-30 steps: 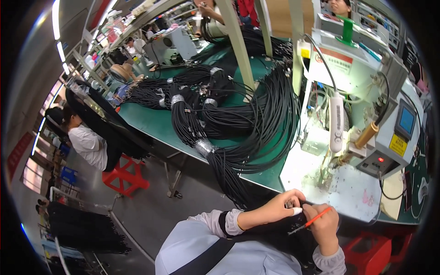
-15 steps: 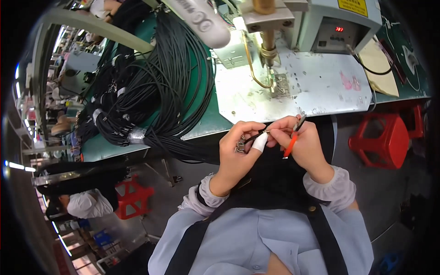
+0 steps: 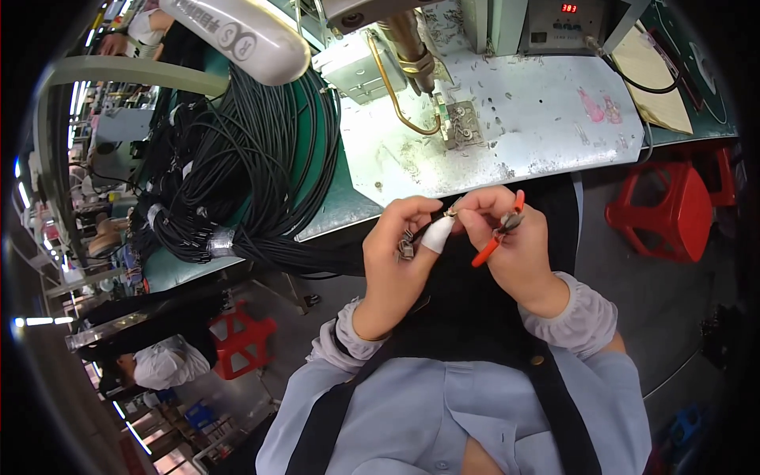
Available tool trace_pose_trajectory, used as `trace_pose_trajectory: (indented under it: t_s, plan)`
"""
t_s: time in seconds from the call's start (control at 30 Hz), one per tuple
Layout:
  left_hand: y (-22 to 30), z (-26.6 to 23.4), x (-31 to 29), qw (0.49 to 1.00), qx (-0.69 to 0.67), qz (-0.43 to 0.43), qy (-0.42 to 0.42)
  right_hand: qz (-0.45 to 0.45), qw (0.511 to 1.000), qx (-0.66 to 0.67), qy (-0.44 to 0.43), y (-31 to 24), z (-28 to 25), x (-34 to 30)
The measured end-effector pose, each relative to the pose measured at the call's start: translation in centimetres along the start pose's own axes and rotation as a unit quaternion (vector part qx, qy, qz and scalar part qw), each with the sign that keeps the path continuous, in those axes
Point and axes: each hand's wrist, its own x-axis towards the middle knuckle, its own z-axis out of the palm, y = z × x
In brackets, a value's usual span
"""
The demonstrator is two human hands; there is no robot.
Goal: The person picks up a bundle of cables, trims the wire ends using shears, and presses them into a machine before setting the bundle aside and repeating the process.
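My left hand [image 3: 390,265] is closed in front of the bench edge, its thumb wrapped in white tape [image 3: 437,235]. Between thumb and forefinger it pinches the end of a black cable, where a small brass-coloured tip [image 3: 450,212] shows. Small silver metal connector parts [image 3: 407,245] are tucked in the same palm. My right hand [image 3: 522,257] is closed too, with its thumb and fingertips at that cable tip. Red-handled pliers [image 3: 486,252] rest across its palm, their metal head beside the fingers. The fingers hide most of the cable end.
A large bundle of black cables [image 3: 265,158] covers the green bench at left. Ahead, a welding or press machine head [image 3: 412,55] stands over a metal plate [image 3: 554,134], beside a grey control box [image 3: 566,32]. Red stools [image 3: 673,214] stand at right; another person [image 3: 170,362] sits at left.
The pliers have turned in my right palm, their lower handle swinging leftward. The view has shifted, so bench and machine sit higher and further left. Both hands stay together at the cable tip.
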Motion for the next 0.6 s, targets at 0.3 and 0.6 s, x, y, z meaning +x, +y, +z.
trace_pose_trajectory:
  t_s: [0.3,0.6]
  plan:
    - [0.0,-1.2,0.8,0.901,-0.318,-0.288,-0.071,0.078,0.987,0.135,-0.030,-0.1,-0.4,0.1]
    - [0.1,-0.3,0.8,0.969,-0.215,-0.117,-0.022,0.031,0.963,-0.247,-0.102,-0.4,-2.3,-0.2]
